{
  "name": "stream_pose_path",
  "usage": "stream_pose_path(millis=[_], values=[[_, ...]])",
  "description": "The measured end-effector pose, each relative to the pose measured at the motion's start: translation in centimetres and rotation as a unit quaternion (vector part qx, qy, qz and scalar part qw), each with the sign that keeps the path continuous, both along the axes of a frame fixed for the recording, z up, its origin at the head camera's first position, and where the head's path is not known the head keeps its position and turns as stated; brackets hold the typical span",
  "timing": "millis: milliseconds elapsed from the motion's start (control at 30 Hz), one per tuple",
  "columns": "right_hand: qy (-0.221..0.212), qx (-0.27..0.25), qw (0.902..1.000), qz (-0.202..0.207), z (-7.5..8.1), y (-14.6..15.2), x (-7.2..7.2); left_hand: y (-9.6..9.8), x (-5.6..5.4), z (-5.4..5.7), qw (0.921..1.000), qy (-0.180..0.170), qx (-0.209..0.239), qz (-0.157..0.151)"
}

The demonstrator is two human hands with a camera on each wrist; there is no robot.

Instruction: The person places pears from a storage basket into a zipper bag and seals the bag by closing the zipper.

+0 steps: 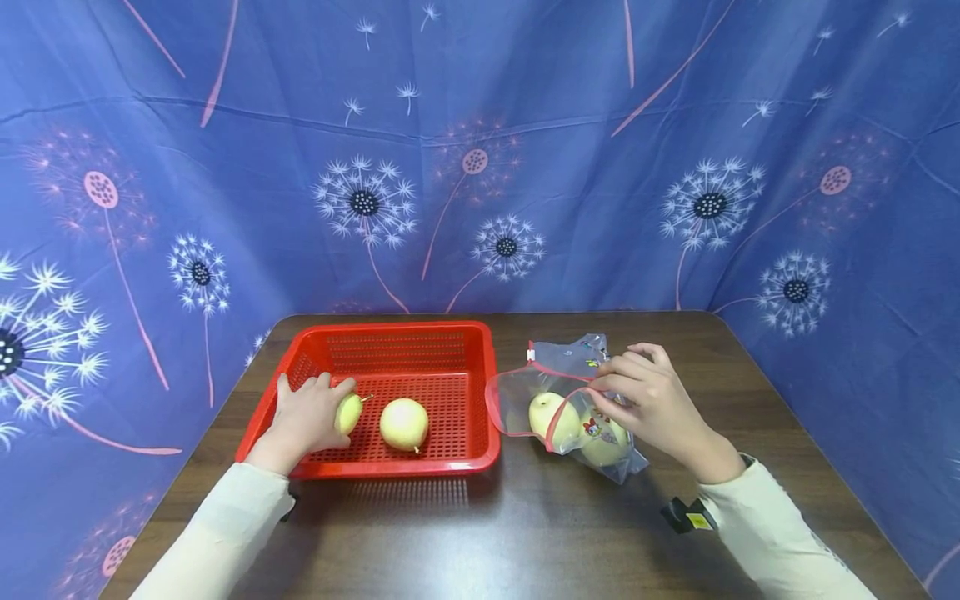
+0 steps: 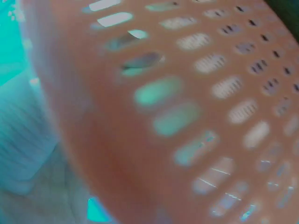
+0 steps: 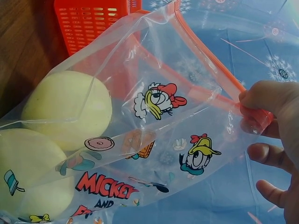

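Inside the red basket [image 1: 420, 467], my left hand [image 1: 303, 421] curls its fingers and thumb round a yellow pear [image 1: 348, 413], whose stem points right. Another pear [image 1: 404, 424] lies on the basket floor to its right. My right hand [image 1: 652, 408] pinches the red-edged mouth of a clear cartoon-printed zip bag [image 3: 159, 154] between thumb and fingers. The bag's mouth gapes toward the basket. Two pears sit in the bag, one [image 3: 70, 109] near its opening and one [image 3: 32, 172] deeper in. The left wrist view shows the perforated basket wall [image 2: 107, 121] up close; the held pear is hidden there.
The basket and bag stand side by side on a brown wooden table [image 1: 480, 542]. A blue dandelion-print cloth [image 1: 585, 233] hangs behind the table and at both sides. The bag's left edge lies close to the basket's right wall.
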State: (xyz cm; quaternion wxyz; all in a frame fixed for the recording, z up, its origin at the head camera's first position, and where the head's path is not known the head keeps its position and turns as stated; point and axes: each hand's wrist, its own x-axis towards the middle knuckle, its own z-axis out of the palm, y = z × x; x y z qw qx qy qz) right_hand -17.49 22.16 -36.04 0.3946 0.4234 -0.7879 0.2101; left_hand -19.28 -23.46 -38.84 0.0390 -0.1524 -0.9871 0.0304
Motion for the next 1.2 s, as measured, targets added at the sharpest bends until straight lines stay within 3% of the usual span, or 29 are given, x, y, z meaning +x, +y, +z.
stream_pose_path(millis=[300, 667, 967, 1200], values=[[0.003, 0.002, 1.0000, 0.001, 0.1, 0.1, 0.0, 2.1, 0.2, 1.9, 0.9987, 0.041, 0.001, -0.030], [0.000, 0.000, 1.0000, 0.001, 0.2, 0.1, 0.1, 6.5, 1.1, 3.7, 0.9897, 0.104, 0.005, -0.098], [0.009, 0.002, 0.9999, 0.003, 0.3, 0.0, 0.0, 10.3, 1.2, 4.8, 0.9728, 0.157, 0.024, -0.169], [0.015, 0.001, 0.9999, 0.003, 0.2, 0.0, -0.1, 13.2, 1.2, 4.9, 0.9612, 0.162, 0.051, -0.217]])
